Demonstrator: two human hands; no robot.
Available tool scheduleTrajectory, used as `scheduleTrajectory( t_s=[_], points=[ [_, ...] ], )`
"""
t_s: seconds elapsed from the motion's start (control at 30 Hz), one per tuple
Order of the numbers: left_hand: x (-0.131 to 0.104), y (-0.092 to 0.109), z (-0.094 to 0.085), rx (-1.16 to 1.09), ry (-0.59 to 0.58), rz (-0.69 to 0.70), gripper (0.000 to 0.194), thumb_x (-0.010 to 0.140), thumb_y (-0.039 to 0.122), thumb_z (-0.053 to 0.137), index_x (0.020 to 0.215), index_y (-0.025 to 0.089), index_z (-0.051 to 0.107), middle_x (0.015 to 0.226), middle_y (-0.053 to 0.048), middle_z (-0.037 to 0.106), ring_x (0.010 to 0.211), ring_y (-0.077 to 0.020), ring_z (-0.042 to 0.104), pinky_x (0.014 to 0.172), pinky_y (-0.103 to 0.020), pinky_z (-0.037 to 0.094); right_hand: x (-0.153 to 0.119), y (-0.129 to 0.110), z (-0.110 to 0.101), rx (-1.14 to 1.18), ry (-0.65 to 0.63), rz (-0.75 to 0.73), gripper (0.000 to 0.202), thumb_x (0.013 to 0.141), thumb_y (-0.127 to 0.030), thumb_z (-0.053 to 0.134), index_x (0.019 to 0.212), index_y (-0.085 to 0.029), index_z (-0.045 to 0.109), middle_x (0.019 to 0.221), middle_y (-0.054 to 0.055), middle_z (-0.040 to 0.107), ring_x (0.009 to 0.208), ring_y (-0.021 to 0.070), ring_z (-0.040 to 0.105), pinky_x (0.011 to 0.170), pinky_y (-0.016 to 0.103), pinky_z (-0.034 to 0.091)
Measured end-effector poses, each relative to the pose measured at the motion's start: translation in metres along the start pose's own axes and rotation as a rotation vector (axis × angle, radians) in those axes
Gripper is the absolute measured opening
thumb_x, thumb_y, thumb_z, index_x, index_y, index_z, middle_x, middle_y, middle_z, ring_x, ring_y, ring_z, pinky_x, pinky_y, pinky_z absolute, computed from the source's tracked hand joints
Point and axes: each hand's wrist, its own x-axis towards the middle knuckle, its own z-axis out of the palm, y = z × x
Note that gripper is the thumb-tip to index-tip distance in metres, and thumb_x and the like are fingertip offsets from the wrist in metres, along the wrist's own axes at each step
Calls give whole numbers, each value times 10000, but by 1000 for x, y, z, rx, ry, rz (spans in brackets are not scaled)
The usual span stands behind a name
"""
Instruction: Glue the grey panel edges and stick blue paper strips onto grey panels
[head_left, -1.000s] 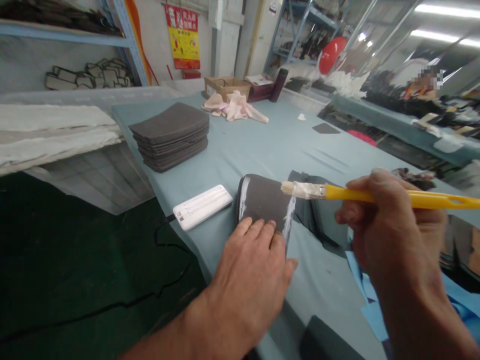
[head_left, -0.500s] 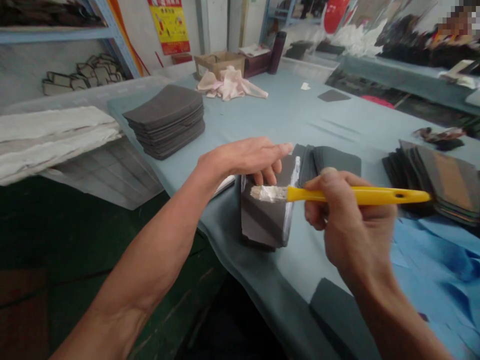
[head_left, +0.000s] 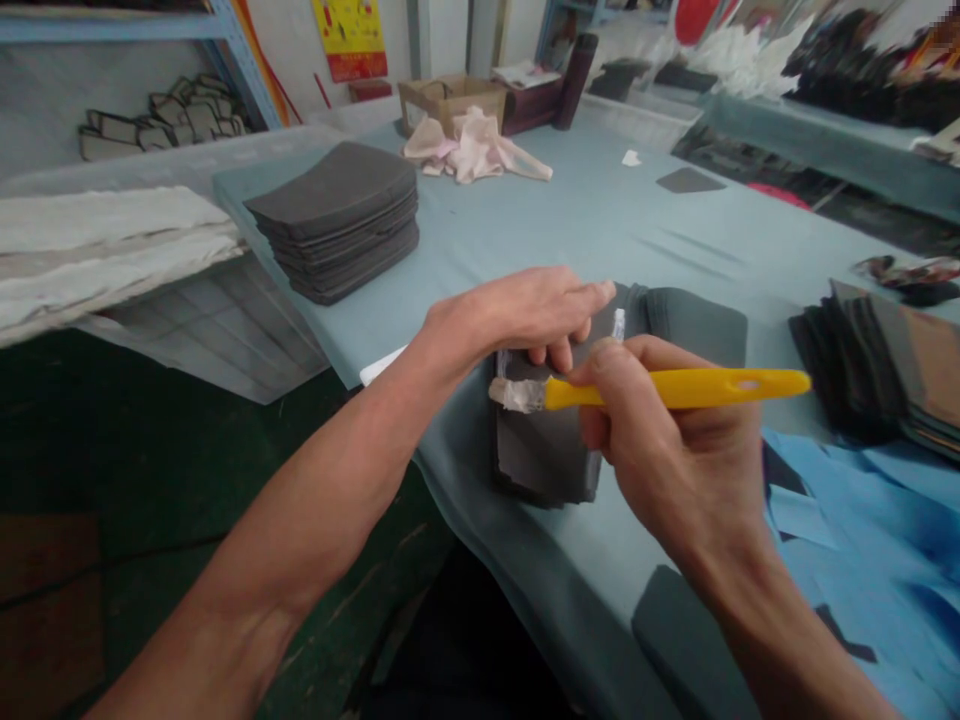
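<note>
A pile of dark grey pieces [head_left: 544, 450] lies near the front edge of the table, with white paste along its edges. My left hand [head_left: 532, 310] rests over the far part of this pile, palm down, fingers stretched out, gripping nothing. In my right hand [head_left: 660, 420] is a yellow brush [head_left: 727, 388], held between thumb and fingers. The white-coated bristles point left and are at the pile's left edge. Just behind my right hand, more dark grey pieces [head_left: 697, 320] lie fanned on the table.
The blue-green table [head_left: 510, 235] carries a tall dark stack [head_left: 337, 220] at the left, a pink-white cloth [head_left: 476, 150], a cardboard box [head_left: 450, 100] and a dark bottle [head_left: 576, 80] at the back. Dark stacks [head_left: 862, 360] and blue sheets [head_left: 862, 530] lie at the right.
My right hand has carried the brush left, so the bristles moved from over the pile's top to its left edge. The view has shifted slightly; my left hand stays on the pile.
</note>
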Motion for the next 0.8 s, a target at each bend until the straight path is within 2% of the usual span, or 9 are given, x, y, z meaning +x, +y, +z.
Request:
scheduleTrajectory(
  t_s=[0.1, 0.2, 0.33, 0.4, 0.57, 0.67, 0.8],
  points=[
    [-1, 1, 2, -6, 32, -22, 543, 1096, 424, 306, 1014, 88, 724, 784, -81, 788, 609, -154, 645, 615, -245, 477, -8, -7, -6, 25, -39, 66, 343, 959, -368, 649, 651, -217, 672, 445, -42, 505, 361, 85, 407, 354, 213, 281],
    [-2, 2, 4, -1, 50, -24, 542, 1092, 434, 313, 1001, 101, 731, 775, -77, 786, 615, -158, 651, 619, -251, 476, -7, -10, -9, 42, -72, 78, 356, 951, -371, 654, 631, -215, 660, 429, -41, 492, 360, 84, 401, 357, 211, 278],
    [-4, 1, 7, -6, 62, 2, 561, 1098, 413, 298, 917, 106, 732, 759, -85, 768, 633, -159, 662, 650, -254, 483, 3, -5, -7, 39, 4, 10, 346, 972, -354, 636, 656, -215, 664, 476, -25, 547, 400, 98, 450, 386, 220, 326],
    [-4, 0, 8, -7, 73, 9, 547, 1094, 404, 307, 904, 113, 729, 743, -78, 763, 627, -156, 657, 648, -255, 479, 3, -2, -7, 41, -4, 7, 339, 976, -359, 636, 671, -214, 671, 487, -21, 563, 410, 102, 461, 398, 225, 345],
    [-2, -5, 12, -14, 113, 27, 518, 1087, 410, 324, 972, 117, 736, 732, -65, 775, 601, -156, 631, 648, -269, 478, -21, -4, -20, 26, -89, 77, 372, 994, -415, 652, 682, -215, 682, 454, -39, 506, 373, 85, 400, 360, 216, 253],
    [-2, -7, 14, -27, 125, 29, 525, 1095, 414, 323, 958, 118, 734, 718, -64, 771, 607, -154, 632, 663, -268, 485, -33, -10, -29, 27, -125, 105, 425, 998, -499, 667, 681, -216, 683, 444, -42, 477, 365, 86, 395, 353, 217, 252],
    [-2, -6, 15, -17, 144, 37, 502, 1103, 409, 337, 944, 136, 727, 706, -45, 760, 627, -144, 639, 663, -250, 469, -26, -12, -25, 62, -34, 96, 351, 972, -478, 694, 730, -225, 714, 468, -37, 511, 391, 107, 447, 366, 223, 298]
  ],
)
